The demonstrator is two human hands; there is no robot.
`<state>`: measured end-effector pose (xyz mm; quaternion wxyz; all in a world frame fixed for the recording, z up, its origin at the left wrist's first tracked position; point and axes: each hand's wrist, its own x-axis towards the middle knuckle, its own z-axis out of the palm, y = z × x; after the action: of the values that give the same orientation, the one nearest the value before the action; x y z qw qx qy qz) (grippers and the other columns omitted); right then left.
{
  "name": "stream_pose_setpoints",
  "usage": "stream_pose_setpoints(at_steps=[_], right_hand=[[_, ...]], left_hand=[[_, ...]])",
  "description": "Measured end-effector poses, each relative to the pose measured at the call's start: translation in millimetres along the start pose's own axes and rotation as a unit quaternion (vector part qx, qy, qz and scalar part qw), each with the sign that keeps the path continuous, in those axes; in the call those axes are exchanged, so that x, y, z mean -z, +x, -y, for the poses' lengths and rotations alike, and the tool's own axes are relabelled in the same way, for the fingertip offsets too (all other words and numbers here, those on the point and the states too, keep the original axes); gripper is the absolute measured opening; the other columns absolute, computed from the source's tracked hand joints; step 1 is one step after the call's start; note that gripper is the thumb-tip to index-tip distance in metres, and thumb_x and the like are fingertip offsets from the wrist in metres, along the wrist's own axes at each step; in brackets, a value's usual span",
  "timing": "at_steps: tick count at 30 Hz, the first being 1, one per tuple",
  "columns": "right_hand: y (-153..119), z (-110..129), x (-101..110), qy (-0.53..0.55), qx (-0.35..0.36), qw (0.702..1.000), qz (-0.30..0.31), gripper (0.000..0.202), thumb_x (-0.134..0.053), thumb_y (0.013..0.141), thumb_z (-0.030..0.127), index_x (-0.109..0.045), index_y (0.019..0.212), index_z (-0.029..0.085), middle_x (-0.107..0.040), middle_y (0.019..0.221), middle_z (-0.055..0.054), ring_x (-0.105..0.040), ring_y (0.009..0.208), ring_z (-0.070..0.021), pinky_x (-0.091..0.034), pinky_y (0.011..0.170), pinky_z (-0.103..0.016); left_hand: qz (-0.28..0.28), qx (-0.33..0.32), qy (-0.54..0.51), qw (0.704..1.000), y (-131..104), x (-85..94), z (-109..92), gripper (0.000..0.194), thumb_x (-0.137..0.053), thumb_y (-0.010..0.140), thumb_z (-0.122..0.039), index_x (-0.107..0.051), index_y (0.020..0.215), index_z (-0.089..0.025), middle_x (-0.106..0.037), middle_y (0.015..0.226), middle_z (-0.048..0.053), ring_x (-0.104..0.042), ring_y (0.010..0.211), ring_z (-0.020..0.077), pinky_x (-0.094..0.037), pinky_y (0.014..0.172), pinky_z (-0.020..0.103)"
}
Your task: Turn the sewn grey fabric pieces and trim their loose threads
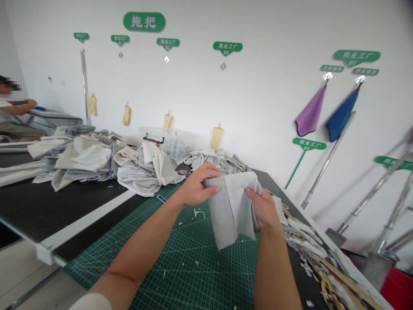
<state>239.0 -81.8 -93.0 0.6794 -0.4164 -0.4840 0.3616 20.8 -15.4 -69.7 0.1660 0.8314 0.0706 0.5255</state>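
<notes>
A folded piece of light grey fabric (pixel 230 211) hangs in the air over the green cutting mat (pixel 155 267). My left hand (pixel 200 185) grips its upper left edge, the thumb in front and the fingers at the top. On the other side my right hand (pixel 263 204) clasps the fabric with the thumb lying on its face; the other fingers are mostly hidden behind it. A seam or fold line runs down the fabric between the hands. White scraps and bits of thread (pixel 199 212) lie on the mat below.
Piles of grey and white cloth (pixel 87 159) cover the table's back left, with a clear plastic box (pixel 180 144) behind. A blue-handled tool (pixel 161 198) lies at the mat's far edge. Strips, scraps and scissors (pixel 327 286) line the right edge. Another person (pixel 16 112) sits far left.
</notes>
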Motion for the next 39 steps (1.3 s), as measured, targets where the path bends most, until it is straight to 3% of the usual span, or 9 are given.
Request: stream_pose_setpoints(at_steps=[3, 6, 8, 11, 15, 22, 30, 35, 39], right_hand=[[-0.6, 0.5, 0.8, 0.0, 0.013, 1.0, -0.002, 0.025, -0.074, 0.065, 0.035, -0.068, 0.081, 0.017, -0.069, 0.073, -0.002, -0.062, 0.06, -0.0165, -0.049, 0.061, -0.029], [-1.6, 0.8, 4.1, 0.001, 0.031, 1.0, 0.001, 0.025, -0.074, 0.064, 0.034, -0.068, 0.083, 0.018, -0.07, 0.076, -0.002, -0.062, 0.063, -0.0164, -0.048, 0.064, -0.028], [-1.7, 0.2, 7.4, -0.007, 0.023, 1.0, 0.003, 0.025, -0.074, 0.065, 0.034, -0.068, 0.084, 0.018, -0.07, 0.076, -0.002, -0.061, 0.063, -0.016, -0.048, 0.062, -0.028], [-0.7, -1.3, 11.2, -0.032, 0.003, 0.999, 0.025, 0.028, -0.074, 0.064, 0.036, -0.068, 0.084, 0.018, -0.069, 0.075, -0.002, -0.06, 0.06, -0.0159, -0.047, 0.059, -0.027], [1.2, -1.8, 9.9, -0.073, -0.007, 0.994, 0.079, 0.037, -0.075, 0.063, 0.035, -0.067, 0.094, 0.016, -0.07, 0.084, -0.004, -0.062, 0.068, -0.0189, -0.048, 0.064, -0.03], [5.1, -5.1, 9.7, -0.127, 0.022, 0.989, 0.069, 0.031, -0.072, 0.067, 0.037, -0.069, 0.088, 0.015, -0.067, 0.075, -0.002, -0.059, 0.067, -0.0172, -0.046, 0.062, -0.027], [7.3, -6.5, 15.1, -0.121, 0.06, 0.991, 0.018, 0.032, -0.069, 0.068, 0.044, -0.063, 0.059, 0.015, -0.057, 0.056, 0.001, -0.046, 0.049, -0.0108, -0.036, 0.048, -0.023], [6.3, -6.1, 15.8, -0.119, 0.051, 0.992, 0.01, 0.031, -0.067, 0.07, 0.045, -0.062, 0.062, 0.015, -0.054, 0.053, 0.002, -0.045, 0.048, -0.0111, -0.037, 0.048, -0.023], [5.5, -6.3, 12.8, -0.128, 0.05, 0.99, 0.028, 0.032, -0.065, 0.071, 0.046, -0.061, 0.062, 0.015, -0.054, 0.055, 0.001, -0.046, 0.051, -0.0116, -0.038, 0.049, -0.023]], left_hand=[[0.06, 0.013, -0.024, 0.998, -0.2, 2.5, -2.2, 0.022, -0.062, 0.074, -0.03, -0.062, 0.091, -0.016, -0.054, 0.111, 0.01, -0.053, 0.101, 0.0207, -0.042, 0.089, 0.034], [0.15, 0.096, -0.061, 0.982, -1.5, 4.1, 1.5, 0.022, -0.057, 0.077, -0.035, -0.061, 0.073, -0.014, -0.058, 0.081, 0.004, -0.054, 0.075, 0.015, -0.043, 0.068, 0.027], [0.166, 0.148, -0.071, 0.972, -2.7, 4.3, 4.7, 0.029, -0.052, 0.079, -0.037, -0.056, 0.064, -0.013, -0.05, 0.063, 0.0, -0.047, 0.061, 0.0112, -0.037, 0.056, 0.023], [0.117, 0.164, -0.003, 0.98, -3.6, 3.0, 5.0, 0.032, -0.053, 0.078, -0.038, -0.05, 0.057, -0.014, -0.043, 0.055, -0.003, -0.04, 0.055, 0.0088, -0.03, 0.052, 0.021], [0.058, 0.156, 0.121, 0.979, -2.0, -0.8, 0.0, 0.032, -0.056, 0.076, -0.038, -0.048, 0.055, -0.015, -0.045, 0.055, -0.003, -0.04, 0.054, 0.009, -0.028, 0.052, 0.022], [0.063, 0.148, 0.195, 0.967, -0.8, -5.5, 0.8, 0.039, -0.052, 0.078, -0.045, -0.049, 0.052, -0.016, -0.047, 0.052, -0.001, -0.041, 0.053, 0.01, -0.026, 0.052, 0.023], [0.061, 0.122, 0.255, 0.957, -2.2, -7.3, 3.3, 0.043, -0.049, 0.08, -0.049, -0.048, 0.052, -0.017, -0.049, 0.053, 0.0, -0.043, 0.054, 0.0115, -0.025, 0.054, 0.025], [0.06, 0.109, 0.311, 0.942, -3.5, -9.7, 1.9, 0.048, -0.036, 0.088, -0.048, -0.047, 0.052, -0.017, -0.05, 0.055, 0.001, -0.045, 0.055, 0.0128, -0.024, 0.054, 0.026], [0.043, 0.137, 0.343, 0.928, -4.4, -11.0, 1.6, 0.045, -0.038, 0.087, -0.05, -0.053, 0.058, -0.018, -0.056, 0.063, 0.003, -0.05, 0.06, 0.015, -0.026, 0.053, 0.026]])
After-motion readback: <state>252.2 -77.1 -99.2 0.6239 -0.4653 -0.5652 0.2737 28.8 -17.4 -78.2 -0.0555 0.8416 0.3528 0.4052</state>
